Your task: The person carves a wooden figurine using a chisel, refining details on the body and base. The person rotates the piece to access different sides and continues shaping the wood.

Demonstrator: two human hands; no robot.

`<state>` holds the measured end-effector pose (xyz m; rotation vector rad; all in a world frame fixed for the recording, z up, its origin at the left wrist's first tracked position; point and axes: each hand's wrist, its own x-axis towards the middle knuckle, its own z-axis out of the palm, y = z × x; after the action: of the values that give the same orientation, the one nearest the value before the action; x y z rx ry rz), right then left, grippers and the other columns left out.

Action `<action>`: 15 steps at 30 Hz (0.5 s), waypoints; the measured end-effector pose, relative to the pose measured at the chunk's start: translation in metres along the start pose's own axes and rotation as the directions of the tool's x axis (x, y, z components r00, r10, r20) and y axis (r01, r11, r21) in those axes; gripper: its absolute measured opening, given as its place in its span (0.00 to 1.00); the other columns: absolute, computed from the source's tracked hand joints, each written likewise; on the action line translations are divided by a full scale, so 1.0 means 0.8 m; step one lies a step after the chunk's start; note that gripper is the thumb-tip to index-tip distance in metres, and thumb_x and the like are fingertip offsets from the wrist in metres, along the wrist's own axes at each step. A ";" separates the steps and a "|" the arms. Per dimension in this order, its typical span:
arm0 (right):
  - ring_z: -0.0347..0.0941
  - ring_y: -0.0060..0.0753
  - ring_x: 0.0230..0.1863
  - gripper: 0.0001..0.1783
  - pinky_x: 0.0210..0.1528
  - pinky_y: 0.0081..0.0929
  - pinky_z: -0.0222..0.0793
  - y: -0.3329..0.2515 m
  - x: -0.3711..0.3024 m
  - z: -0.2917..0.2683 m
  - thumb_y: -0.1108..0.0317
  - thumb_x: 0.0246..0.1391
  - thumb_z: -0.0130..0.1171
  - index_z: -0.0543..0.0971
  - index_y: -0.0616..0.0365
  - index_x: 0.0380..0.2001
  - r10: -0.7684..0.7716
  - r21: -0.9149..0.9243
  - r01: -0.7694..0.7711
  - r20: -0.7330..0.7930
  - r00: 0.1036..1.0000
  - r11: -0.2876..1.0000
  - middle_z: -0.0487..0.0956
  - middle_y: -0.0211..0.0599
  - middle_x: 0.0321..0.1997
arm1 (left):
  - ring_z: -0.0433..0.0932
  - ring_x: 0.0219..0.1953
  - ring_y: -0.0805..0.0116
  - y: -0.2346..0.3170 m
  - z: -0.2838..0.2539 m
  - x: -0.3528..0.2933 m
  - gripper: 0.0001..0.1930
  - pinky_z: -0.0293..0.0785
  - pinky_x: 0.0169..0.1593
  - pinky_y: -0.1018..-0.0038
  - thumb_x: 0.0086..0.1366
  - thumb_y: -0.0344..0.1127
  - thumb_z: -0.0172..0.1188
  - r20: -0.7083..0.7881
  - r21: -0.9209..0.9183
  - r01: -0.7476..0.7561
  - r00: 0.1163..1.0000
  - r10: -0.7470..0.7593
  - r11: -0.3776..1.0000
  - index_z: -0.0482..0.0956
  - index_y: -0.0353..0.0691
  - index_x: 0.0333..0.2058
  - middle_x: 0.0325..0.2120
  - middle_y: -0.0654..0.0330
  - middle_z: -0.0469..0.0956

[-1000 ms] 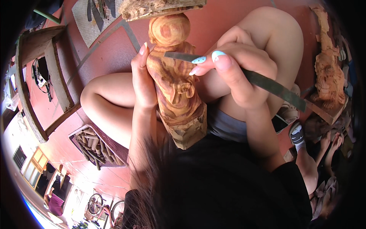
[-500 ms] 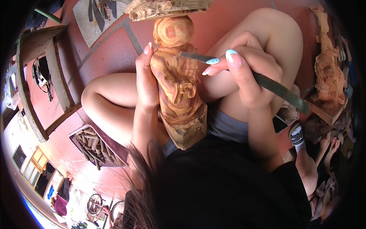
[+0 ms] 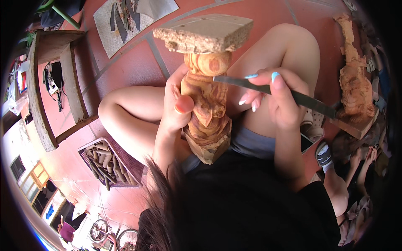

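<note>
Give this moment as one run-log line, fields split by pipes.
Left hand: holds carved wooden figure | Right hand: holds flat tool, tip by figure's neck | Nearby: purple basket

Lower left bright, washed out; right edge dim; fisheye bowing toward black rim

Hands (image 3: 171, 102): left fingers mostly hidden behind carving (image 3: 208, 104) | bicycle (image 3: 127, 240): cut off, lower edge
</note>
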<state>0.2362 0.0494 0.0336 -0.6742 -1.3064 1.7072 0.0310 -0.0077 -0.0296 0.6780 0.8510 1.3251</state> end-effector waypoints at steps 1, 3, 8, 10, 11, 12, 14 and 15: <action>0.77 0.32 0.26 0.19 0.27 0.20 0.70 -0.004 0.000 0.003 0.65 0.67 0.46 0.77 0.73 0.43 0.018 0.141 -0.018 0.005 1.000 0.990 0.82 0.51 0.33 | 0.76 0.47 0.70 0.015 0.014 -0.007 0.62 0.72 0.52 0.73 0.33 0.74 0.70 -0.040 -0.033 0.002 0.999 -0.003 0.999 0.65 0.25 0.56 0.46 0.56 0.76; 0.77 0.33 0.26 0.21 0.27 0.21 0.71 -0.016 -0.005 0.013 0.63 0.68 0.44 0.74 0.74 0.48 0.056 0.410 -0.063 0.030 0.998 0.910 0.81 0.54 0.37 | 0.77 0.46 0.70 0.026 0.017 -0.019 0.61 0.73 0.52 0.73 0.31 0.71 0.72 -0.005 -0.088 -0.071 0.997 0.071 0.994 0.65 0.25 0.56 0.46 0.56 0.77; 0.73 0.30 0.17 0.16 0.16 0.21 0.71 -0.032 -0.018 0.037 0.70 0.64 0.48 0.71 0.73 0.49 -0.018 0.387 -0.051 0.174 0.985 0.921 0.77 0.53 0.33 | 0.78 0.44 0.69 0.036 0.019 -0.062 0.61 0.75 0.50 0.73 0.19 0.62 0.80 -0.169 0.058 -0.205 0.963 0.212 0.977 0.68 0.26 0.52 0.44 0.57 0.78; 0.73 0.30 0.17 0.14 0.17 0.21 0.71 -0.041 -0.023 0.058 0.75 0.61 0.51 0.73 0.73 0.47 0.026 0.465 -0.085 0.133 0.991 0.881 0.78 0.53 0.31 | 0.79 0.43 0.70 0.042 0.018 -0.082 0.59 0.75 0.49 0.73 0.16 0.60 0.81 -0.219 0.136 -0.202 0.949 0.228 0.970 0.71 0.27 0.49 0.44 0.58 0.79; 0.74 0.30 0.18 0.13 0.18 0.22 0.71 -0.045 -0.023 0.066 0.75 0.60 0.53 0.73 0.74 0.45 0.044 0.488 -0.101 0.127 0.991 0.867 0.78 0.51 0.30 | 0.79 0.43 0.70 0.049 0.013 -0.087 0.56 0.75 0.50 0.73 0.19 0.58 0.81 -0.169 0.182 -0.187 0.961 0.218 0.965 0.72 0.28 0.48 0.44 0.58 0.79; 0.74 0.29 0.19 0.13 0.20 0.23 0.71 -0.051 -0.023 0.076 0.75 0.59 0.55 0.74 0.74 0.44 0.066 0.511 -0.118 0.119 0.991 0.852 0.78 0.49 0.28 | 0.78 0.44 0.70 0.056 0.010 -0.093 0.53 0.75 0.50 0.73 0.22 0.56 0.81 -0.121 0.227 -0.172 0.972 0.203 0.959 0.73 0.29 0.48 0.45 0.59 0.79; 0.72 0.28 0.19 0.13 0.22 0.23 0.70 -0.060 -0.023 0.092 0.75 0.59 0.55 0.74 0.74 0.45 0.092 0.485 -0.145 0.132 0.987 0.862 0.77 0.47 0.28 | 0.76 0.49 0.69 0.080 -0.007 -0.097 0.44 0.72 0.53 0.75 0.33 0.51 0.80 0.137 0.317 -0.178 0.981 0.141 0.932 0.74 0.31 0.48 0.47 0.58 0.78; 0.72 0.27 0.21 0.13 0.23 0.23 0.69 -0.061 -0.022 0.099 0.75 0.59 0.56 0.75 0.74 0.45 0.090 0.483 -0.150 0.144 0.985 0.863 0.77 0.46 0.28 | 0.75 0.50 0.70 0.095 -0.004 -0.083 0.40 0.71 0.54 0.74 0.38 0.48 0.79 0.312 0.324 -0.262 0.937 0.159 0.909 0.74 0.32 0.49 0.48 0.59 0.78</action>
<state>0.1946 0.0002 0.1023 -0.3619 -0.8527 2.1024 -0.0150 -0.0631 0.0409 1.2509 0.8113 1.2340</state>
